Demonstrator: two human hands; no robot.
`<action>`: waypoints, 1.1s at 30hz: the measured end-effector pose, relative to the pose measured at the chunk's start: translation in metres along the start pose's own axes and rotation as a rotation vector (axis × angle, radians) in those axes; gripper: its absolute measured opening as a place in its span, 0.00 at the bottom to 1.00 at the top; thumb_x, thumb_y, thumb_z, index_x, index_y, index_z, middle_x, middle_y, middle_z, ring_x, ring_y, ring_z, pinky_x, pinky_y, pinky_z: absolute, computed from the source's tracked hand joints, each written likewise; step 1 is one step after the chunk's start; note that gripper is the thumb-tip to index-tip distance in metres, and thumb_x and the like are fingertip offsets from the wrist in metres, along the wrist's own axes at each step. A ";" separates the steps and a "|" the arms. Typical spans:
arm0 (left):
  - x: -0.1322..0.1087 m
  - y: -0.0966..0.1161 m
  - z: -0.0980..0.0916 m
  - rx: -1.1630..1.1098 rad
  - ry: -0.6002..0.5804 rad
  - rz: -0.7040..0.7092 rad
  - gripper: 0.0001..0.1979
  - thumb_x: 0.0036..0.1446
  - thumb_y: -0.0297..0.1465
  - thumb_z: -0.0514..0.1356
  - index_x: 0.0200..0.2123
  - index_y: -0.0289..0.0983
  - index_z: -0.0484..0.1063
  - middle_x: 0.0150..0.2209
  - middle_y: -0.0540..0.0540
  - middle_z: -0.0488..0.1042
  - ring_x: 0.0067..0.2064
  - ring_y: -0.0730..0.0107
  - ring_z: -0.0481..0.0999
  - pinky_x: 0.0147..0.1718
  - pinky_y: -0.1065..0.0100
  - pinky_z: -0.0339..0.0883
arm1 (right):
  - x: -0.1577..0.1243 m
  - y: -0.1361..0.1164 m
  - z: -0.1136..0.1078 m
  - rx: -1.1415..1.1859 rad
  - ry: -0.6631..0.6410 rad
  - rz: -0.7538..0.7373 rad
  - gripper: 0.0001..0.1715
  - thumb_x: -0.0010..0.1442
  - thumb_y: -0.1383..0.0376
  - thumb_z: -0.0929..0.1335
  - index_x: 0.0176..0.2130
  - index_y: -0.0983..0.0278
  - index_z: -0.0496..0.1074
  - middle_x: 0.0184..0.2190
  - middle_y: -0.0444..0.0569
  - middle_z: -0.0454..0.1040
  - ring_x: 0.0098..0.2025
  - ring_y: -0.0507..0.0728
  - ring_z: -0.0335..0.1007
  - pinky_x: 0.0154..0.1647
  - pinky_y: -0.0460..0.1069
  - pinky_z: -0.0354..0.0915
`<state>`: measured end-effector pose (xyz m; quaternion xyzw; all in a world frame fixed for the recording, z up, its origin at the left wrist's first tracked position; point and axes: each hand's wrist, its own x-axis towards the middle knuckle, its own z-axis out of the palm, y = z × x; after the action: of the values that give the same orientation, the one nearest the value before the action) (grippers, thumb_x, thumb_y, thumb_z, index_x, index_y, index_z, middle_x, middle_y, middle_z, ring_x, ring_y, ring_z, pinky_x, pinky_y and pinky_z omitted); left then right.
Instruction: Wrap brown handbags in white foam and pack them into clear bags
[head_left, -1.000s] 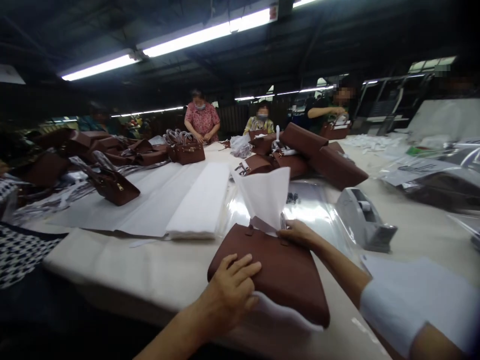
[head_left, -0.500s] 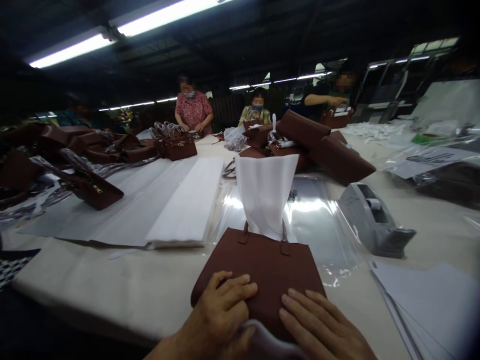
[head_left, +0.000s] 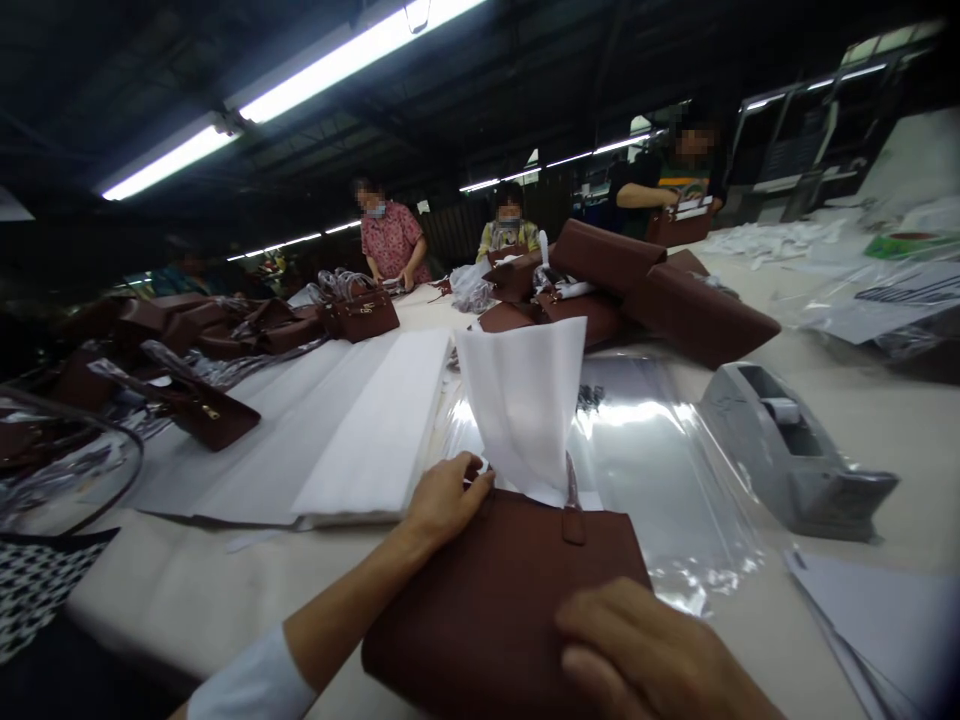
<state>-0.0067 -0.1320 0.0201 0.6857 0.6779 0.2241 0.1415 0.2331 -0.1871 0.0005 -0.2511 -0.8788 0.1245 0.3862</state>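
The brown handbag [head_left: 491,600] lies on the bench [head_left: 217,580], its inside hidden, a white sheet [head_left: 529,410] rising behind its top. The left hand [head_left: 448,500] bends there, grip unclear; the right hand [head_left: 649,640] spreads loosely over the front.

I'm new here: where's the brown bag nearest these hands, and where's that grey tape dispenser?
Brown bag [head_left: 502,590]: head view, middle of its broad side.
Tape dispenser [head_left: 772,460]: head view, its side wall.
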 end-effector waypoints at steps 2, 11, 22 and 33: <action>0.002 -0.002 0.006 -0.023 -0.069 -0.024 0.13 0.55 0.39 0.52 0.34 0.36 0.70 0.30 0.46 0.74 0.32 0.65 0.72 0.32 0.67 0.64 | 0.032 0.014 -0.002 0.092 0.006 0.219 0.14 0.63 0.64 0.58 0.45 0.61 0.67 0.39 0.46 0.72 0.39 0.51 0.70 0.38 0.43 0.67; 0.021 -0.016 0.013 -0.170 -0.254 -0.097 0.15 0.53 0.36 0.50 0.30 0.34 0.73 0.30 0.46 0.75 0.33 0.64 0.73 0.33 0.69 0.63 | 0.104 0.061 0.033 0.211 -0.177 0.496 0.14 0.59 0.58 0.63 0.42 0.62 0.65 0.36 0.44 0.70 0.26 0.50 0.67 0.30 0.45 0.61; 0.020 -0.015 0.015 -0.207 -0.260 -0.176 0.16 0.50 0.38 0.53 0.32 0.32 0.72 0.25 0.48 0.72 0.28 0.69 0.68 0.24 0.72 0.57 | 0.115 0.068 0.053 0.207 -0.365 0.538 0.17 0.58 0.57 0.62 0.44 0.63 0.66 0.33 0.47 0.71 0.27 0.51 0.68 0.32 0.45 0.60; 0.032 -0.020 0.025 -0.228 -0.246 -0.259 0.22 0.55 0.40 0.43 0.24 0.34 0.71 0.23 0.48 0.69 0.29 0.67 0.67 0.28 0.70 0.57 | 0.125 0.092 0.054 0.035 -0.489 0.707 0.11 0.51 0.63 0.63 0.29 0.62 0.74 0.26 0.50 0.71 0.30 0.55 0.66 0.30 0.47 0.55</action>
<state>-0.0123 -0.0969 -0.0076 0.5946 0.7083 0.1938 0.3275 0.1523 -0.0438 0.0032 -0.4934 -0.8020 0.3202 0.1045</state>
